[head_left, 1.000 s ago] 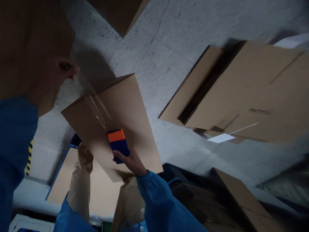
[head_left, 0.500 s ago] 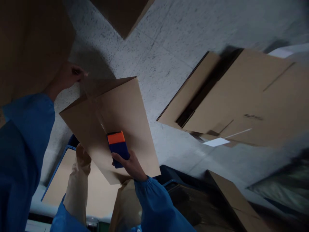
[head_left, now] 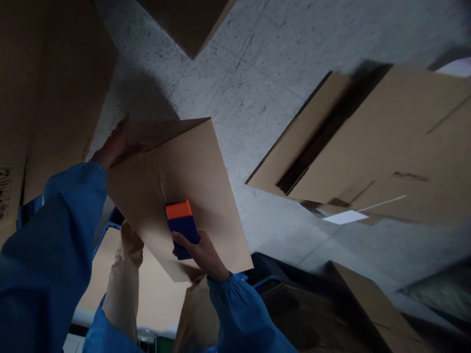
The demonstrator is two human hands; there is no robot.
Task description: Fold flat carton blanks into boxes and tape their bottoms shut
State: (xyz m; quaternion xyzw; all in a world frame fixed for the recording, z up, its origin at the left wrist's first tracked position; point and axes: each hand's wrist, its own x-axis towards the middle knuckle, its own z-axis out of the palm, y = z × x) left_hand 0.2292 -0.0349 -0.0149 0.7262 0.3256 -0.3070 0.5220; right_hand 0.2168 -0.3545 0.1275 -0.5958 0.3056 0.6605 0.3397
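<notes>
A cardboard box [head_left: 215, 196] lies under my hands, its top face tilted toward me. My right hand [head_left: 206, 252] is closed around a tape dispenser [head_left: 184, 233], dark blue with an orange front, low on that face. A strip of clear tape [head_left: 162, 181] runs from the dispenser up to the box's far left edge. At that edge my left hand [head_left: 116, 144] lies against the box's far side, its fingers stretched along it. Shadow partly hides the fingertips.
Flattened cardboard boxes [head_left: 360, 147] lie on the speckled floor [head_left: 239, 88] to the right, beside a white paper [head_left: 346, 216]. Large cartons [head_left: 66, 73] stand at the left, another [head_left: 191, 24] at the top. A dark blue crate [head_left: 272, 264] sits at lower right.
My left hand has come down from above the far edge, where it pinched the tape's end, onto the box's far side. My right hand keeps the dispenser in nearly the same place.
</notes>
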